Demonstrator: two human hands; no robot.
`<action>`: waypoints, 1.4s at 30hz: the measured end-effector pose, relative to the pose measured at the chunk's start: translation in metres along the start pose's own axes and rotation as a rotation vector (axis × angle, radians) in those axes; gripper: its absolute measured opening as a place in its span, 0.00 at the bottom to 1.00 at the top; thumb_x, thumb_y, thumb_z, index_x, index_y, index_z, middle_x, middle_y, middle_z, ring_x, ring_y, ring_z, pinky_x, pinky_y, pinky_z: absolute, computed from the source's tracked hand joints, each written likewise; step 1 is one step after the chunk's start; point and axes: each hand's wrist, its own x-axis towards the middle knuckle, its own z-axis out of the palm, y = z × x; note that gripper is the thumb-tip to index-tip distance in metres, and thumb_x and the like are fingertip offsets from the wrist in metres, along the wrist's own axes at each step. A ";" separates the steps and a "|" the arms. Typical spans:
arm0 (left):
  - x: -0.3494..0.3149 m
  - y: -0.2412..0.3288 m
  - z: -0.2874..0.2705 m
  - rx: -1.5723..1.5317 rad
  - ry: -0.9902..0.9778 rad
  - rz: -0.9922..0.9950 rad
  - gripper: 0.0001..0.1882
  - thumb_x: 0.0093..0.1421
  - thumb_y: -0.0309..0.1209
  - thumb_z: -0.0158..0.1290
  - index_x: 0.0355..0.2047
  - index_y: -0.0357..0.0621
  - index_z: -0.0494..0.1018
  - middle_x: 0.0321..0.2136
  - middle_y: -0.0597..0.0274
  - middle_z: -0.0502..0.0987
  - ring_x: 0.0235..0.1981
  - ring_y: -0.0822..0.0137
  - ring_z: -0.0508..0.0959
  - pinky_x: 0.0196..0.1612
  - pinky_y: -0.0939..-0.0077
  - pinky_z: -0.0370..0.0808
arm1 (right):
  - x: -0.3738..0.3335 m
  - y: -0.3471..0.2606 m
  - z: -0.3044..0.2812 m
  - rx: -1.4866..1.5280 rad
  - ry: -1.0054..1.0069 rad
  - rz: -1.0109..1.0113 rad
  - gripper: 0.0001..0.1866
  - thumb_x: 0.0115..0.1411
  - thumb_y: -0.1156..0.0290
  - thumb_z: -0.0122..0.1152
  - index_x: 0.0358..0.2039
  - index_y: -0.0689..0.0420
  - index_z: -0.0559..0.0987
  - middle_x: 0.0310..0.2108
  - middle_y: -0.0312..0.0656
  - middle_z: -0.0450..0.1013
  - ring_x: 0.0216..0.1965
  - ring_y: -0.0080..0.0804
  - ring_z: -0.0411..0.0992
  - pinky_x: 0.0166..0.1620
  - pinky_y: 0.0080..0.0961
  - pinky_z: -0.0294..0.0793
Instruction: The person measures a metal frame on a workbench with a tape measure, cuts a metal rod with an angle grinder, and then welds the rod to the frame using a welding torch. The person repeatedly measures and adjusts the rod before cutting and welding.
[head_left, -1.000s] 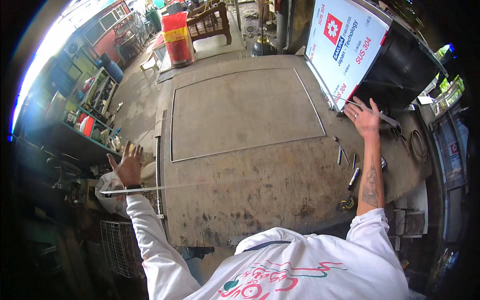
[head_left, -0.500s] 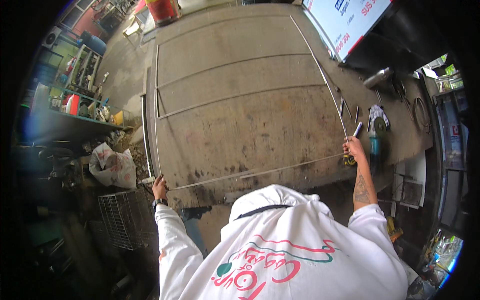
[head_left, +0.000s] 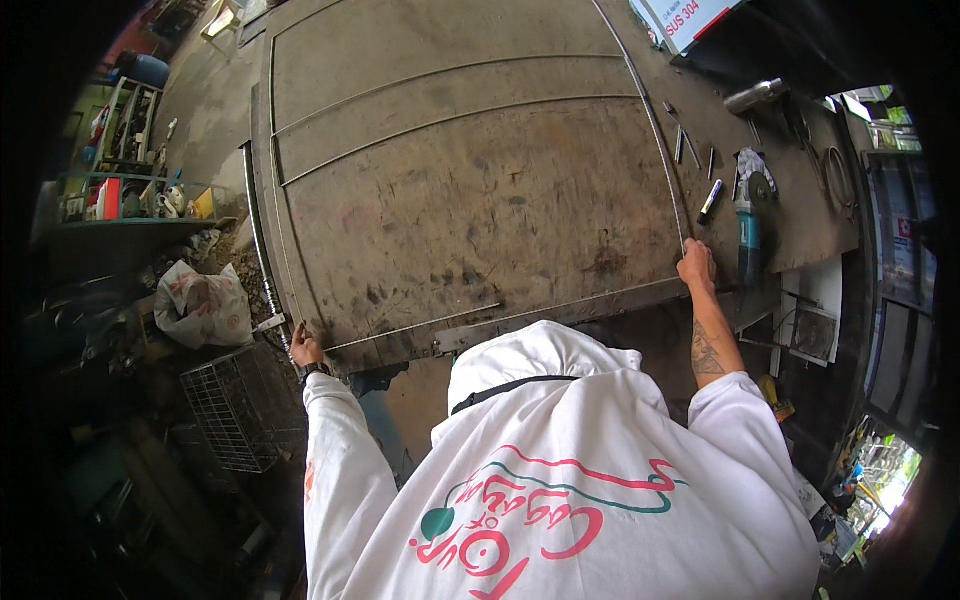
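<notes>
Thin metal rods lie on the worktable [head_left: 450,230] as a large rectangle with two crossbars. My left hand [head_left: 305,348], a watch at its wrist, is at the near left corner, its fingers closed round the end of the left rod [head_left: 285,235]. Beside it starts a short near rod [head_left: 415,327], which stops at about mid-table. At the near right, my right hand [head_left: 697,266] is closed on the lower end of the right rod [head_left: 656,130]. Its fingertips are partly hidden.
Right of the frame lie a marker [head_left: 711,201], an angle grinder [head_left: 748,240], short metal pieces [head_left: 679,142] and a metal cylinder [head_left: 753,96]. A white sack [head_left: 204,306] and a wire cage [head_left: 232,408] are off the table's left edge.
The view has shifted, so the table sits higher. A thin strip running to my right hand and a yellow-and-black thing beneath that hand no longer show. Both hands remain at the near corners.
</notes>
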 end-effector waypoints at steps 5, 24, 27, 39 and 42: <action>0.000 0.006 0.012 0.224 0.032 0.023 0.24 0.65 0.20 0.55 0.59 0.50 0.84 0.26 0.73 0.77 0.24 0.79 0.68 0.27 0.78 0.66 | -0.001 0.032 0.020 0.110 0.129 0.018 0.10 0.67 0.76 0.66 0.48 0.57 0.80 0.50 0.49 0.77 0.53 0.54 0.77 0.54 0.49 0.79; -0.124 0.081 0.066 0.595 -0.069 0.449 0.33 0.58 0.21 0.60 0.66 0.54 0.76 0.67 0.44 0.68 0.68 0.41 0.70 0.68 0.54 0.71 | -0.057 0.006 0.037 0.249 0.131 -0.656 0.09 0.60 0.74 0.70 0.41 0.53 0.83 0.42 0.40 0.74 0.51 0.47 0.74 0.53 0.47 0.72; -0.218 0.137 0.133 0.375 -0.364 0.504 0.29 0.60 0.16 0.58 0.61 0.53 0.79 0.66 0.46 0.70 0.66 0.41 0.71 0.66 0.52 0.73 | -0.055 0.019 0.040 0.234 0.210 -0.675 0.07 0.62 0.74 0.68 0.40 0.53 0.83 0.41 0.41 0.74 0.49 0.47 0.74 0.53 0.46 0.73; -0.320 0.137 0.180 0.525 -0.432 0.606 0.25 0.62 0.24 0.61 0.60 0.50 0.74 0.65 0.47 0.67 0.68 0.39 0.67 0.70 0.50 0.68 | -0.060 0.029 0.056 0.426 0.280 -0.836 0.11 0.60 0.73 0.66 0.44 0.55 0.82 0.44 0.43 0.75 0.50 0.50 0.74 0.55 0.45 0.75; -0.328 0.132 0.185 0.513 -0.375 0.635 0.27 0.62 0.24 0.60 0.62 0.50 0.70 0.65 0.47 0.66 0.71 0.39 0.64 0.71 0.48 0.66 | -0.060 0.037 0.054 0.466 0.219 -0.848 0.12 0.60 0.74 0.66 0.45 0.56 0.83 0.44 0.42 0.76 0.51 0.49 0.74 0.56 0.44 0.75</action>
